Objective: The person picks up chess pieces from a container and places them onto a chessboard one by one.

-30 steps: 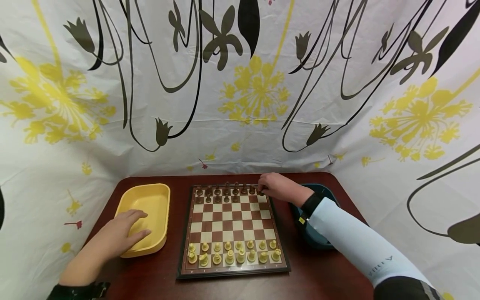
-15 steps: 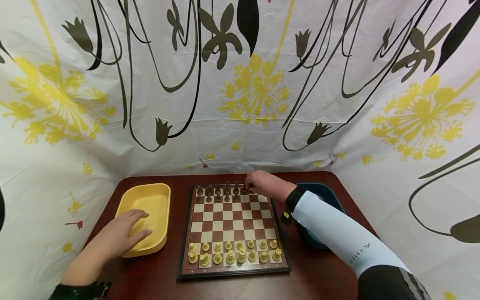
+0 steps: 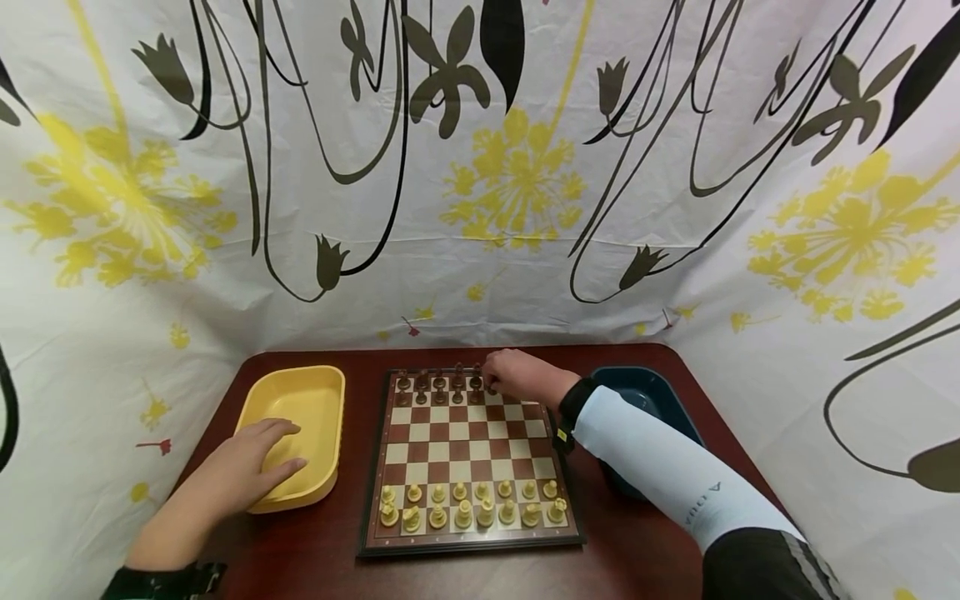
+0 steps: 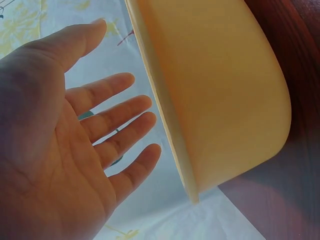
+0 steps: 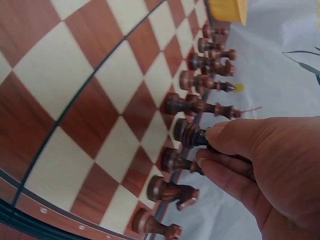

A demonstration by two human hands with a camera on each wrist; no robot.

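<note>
At the far row of the chessboard (image 3: pixel 437 431), my right hand (image 3: pixel 525 377) pinches a dark chess piece (image 5: pixel 186 133) between thumb and fingertips. The fingers cover its top, so I cannot tell its kind; its ringed base shows low over the board. A dark rook (image 5: pixel 151 225) and knight (image 5: pixel 167 191) stand nearby on one side, and a tall dark piece (image 5: pixel 175 104) on the other. My left hand (image 3: pixel 236 467) holds nothing. Its fingers are spread beside the rim of the yellow tray (image 4: pixel 230 100), overlapping the tray in the head view.
Light chess pieces (image 3: pixel 464 514) fill the two near rows of the board. More dark pieces (image 3: pixel 439 392) stand in the far left rows. A dark blue tray (image 3: pixel 637 392) lies right of the board, partly under my right forearm. A patterned cloth (image 3: pixel 480 167) hangs behind the table.
My right hand has moved left along the far row, from the right corner toward the tall middle pieces. The left hand has stayed over the yellow tray.
</note>
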